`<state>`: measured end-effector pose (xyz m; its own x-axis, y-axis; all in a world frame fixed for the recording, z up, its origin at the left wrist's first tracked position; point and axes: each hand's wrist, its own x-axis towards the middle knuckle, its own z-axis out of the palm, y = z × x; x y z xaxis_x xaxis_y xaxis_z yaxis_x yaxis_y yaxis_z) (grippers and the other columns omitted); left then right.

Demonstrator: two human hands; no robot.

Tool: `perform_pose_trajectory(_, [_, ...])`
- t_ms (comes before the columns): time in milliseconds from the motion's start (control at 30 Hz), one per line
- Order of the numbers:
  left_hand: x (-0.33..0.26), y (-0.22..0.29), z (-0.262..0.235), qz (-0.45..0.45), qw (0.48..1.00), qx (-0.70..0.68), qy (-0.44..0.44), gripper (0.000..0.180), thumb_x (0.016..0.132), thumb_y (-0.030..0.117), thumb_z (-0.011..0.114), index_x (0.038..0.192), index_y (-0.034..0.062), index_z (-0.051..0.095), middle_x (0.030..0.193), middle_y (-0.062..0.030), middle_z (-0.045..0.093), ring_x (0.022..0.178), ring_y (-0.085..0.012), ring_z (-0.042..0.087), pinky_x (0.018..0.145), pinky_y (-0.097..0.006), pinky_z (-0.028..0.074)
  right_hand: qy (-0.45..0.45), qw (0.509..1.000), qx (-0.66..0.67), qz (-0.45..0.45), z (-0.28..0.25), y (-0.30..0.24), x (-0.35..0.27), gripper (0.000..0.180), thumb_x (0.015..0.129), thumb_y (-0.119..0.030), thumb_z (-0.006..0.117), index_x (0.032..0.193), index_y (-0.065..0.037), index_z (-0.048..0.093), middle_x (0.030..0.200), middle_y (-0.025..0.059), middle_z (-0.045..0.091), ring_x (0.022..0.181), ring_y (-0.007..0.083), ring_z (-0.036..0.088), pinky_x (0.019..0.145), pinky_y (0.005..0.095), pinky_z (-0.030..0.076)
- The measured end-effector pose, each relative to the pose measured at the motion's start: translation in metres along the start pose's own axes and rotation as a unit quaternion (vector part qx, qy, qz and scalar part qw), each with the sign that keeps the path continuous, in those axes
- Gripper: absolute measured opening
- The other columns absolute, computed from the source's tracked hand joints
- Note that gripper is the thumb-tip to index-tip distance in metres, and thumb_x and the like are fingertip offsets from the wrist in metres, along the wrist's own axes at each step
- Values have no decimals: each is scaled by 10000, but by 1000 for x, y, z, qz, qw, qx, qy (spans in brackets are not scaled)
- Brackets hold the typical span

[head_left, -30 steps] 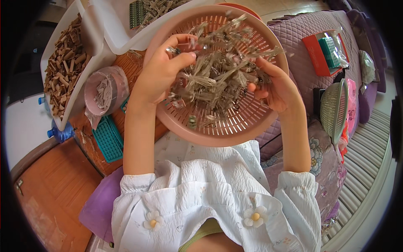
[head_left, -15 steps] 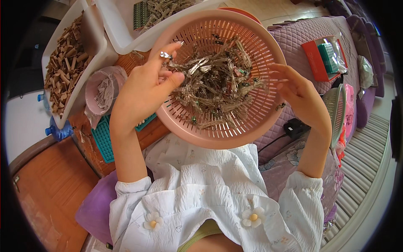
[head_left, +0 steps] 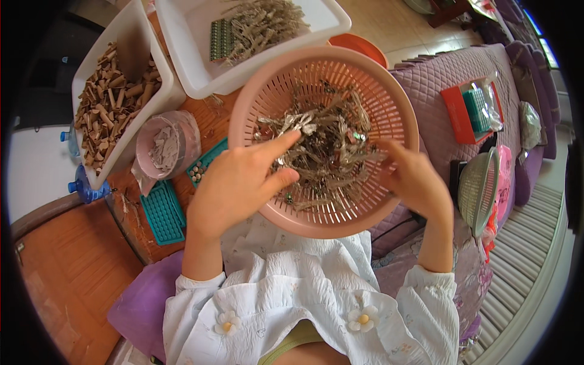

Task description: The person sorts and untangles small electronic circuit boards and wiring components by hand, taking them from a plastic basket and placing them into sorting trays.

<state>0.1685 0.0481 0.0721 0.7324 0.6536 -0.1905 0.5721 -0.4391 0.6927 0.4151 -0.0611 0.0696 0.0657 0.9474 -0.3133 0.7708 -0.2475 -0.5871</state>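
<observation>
A pink slotted plastic basket (head_left: 322, 228) stands in front of me, its rim close to my lap. Inside lies a tangled heap of thin grey-brown strand bundles (head_left: 328, 146), with small shiny, dark and green bits among them. My left hand (head_left: 237, 182) reaches over the basket's left side, index finger stretched onto the heap and thumb apart, with nothing visible between them. Over the right side, my right hand (head_left: 417, 176) has its fingers bent at the heap's edge. Motion blurs those fingers, so any hold is unclear.
Left stands a white bin (head_left: 167, 82) of brown cardboard pieces, with a pink tub (head_left: 143, 143) and teal trays (head_left: 163, 213) nearby. Behind is a white tray (head_left: 182, 39) with more bundles. A red box (head_left: 456, 118) and grey-green colander (head_left: 480, 188) are at right.
My left hand has moved right and down, its index finger now over the heap. My right hand has come left, in over the basket rim. The whole view has shifted, showing more of the far tray.
</observation>
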Motion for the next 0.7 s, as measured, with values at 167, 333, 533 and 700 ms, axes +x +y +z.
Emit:
perform_pose_trajectory(167, [3,0,-3,15,999,-24,20,407,701,203,664,1075,85,554,918,-129,614,660,-226,598,617,-321,462,-141,976,163,-19,16,-17,6,656,643,11,629,1249,-43,384,848,127,623,774,256,619,680,313,490])
perform_pose_trajectory(333, [2,-6,-14,-51,989,-103,91,362,716,155,643,1051,55,549,932,-135,602,792,-283,586,726,-343,458,-73,984,142,-81,6,-10,15,362,707,20,580,1064,-3,523,780,118,611,694,203,599,639,288,482])
perform_pose_trajectory(533, [-17,-35,12,-103,962,-93,235,579,706,123,672,1211,27,405,1205,-160,451,1078,-294,467,892,-350,394,158,963,217,27,-3,2,21,116,733,41,555,839,3,582,679,67,582,575,113,535,544,214,430])
perform_pose_trajectory(700, [-30,-33,66,-118,876,-365,292,708,768,89,616,1313,15,170,1260,-185,364,1102,-258,432,912,-353,368,128,989,26,-75,6,-21,36,178,689,42,585,854,-23,599,852,67,572,748,173,547,665,269,441])
